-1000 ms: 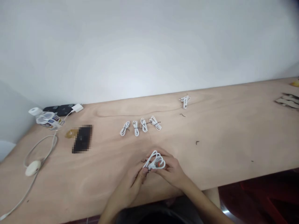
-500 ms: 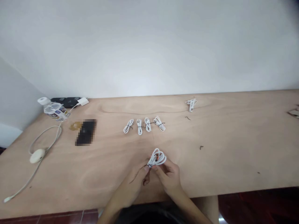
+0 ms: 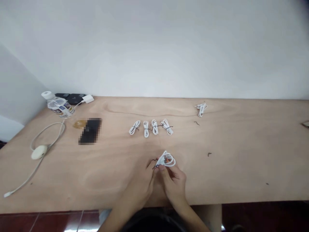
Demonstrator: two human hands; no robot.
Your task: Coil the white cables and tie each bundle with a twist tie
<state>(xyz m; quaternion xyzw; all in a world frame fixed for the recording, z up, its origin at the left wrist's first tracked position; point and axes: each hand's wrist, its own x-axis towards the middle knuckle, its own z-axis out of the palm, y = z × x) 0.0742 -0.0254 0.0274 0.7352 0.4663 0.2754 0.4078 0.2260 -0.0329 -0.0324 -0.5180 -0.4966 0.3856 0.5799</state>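
A coiled white USB cable with an orange-tipped plug showing inside its loops is held above the table's near side. My right hand grips the coil from the right, thumb and fingers closed on it. My left hand is closed at the coil's left end, pinching the dark twist tie around it. The tie's loose ends stick out to the left. Fingertips partly hide the bound end. Beyond my hands, several tied white cable coils lie side by side in a row.
Another white cable bundle lies toward the wall, with loose dark ties near it and at the right. On the left are a plastic bottle, a blurred dark object, a white adapter and a long cable with a round cream piece.
The view has tilted and shifted slightly. My left hand has turned at the bound end, and the tie's ends now point up and left instead of hanging down. My right hand keeps holding the coil.
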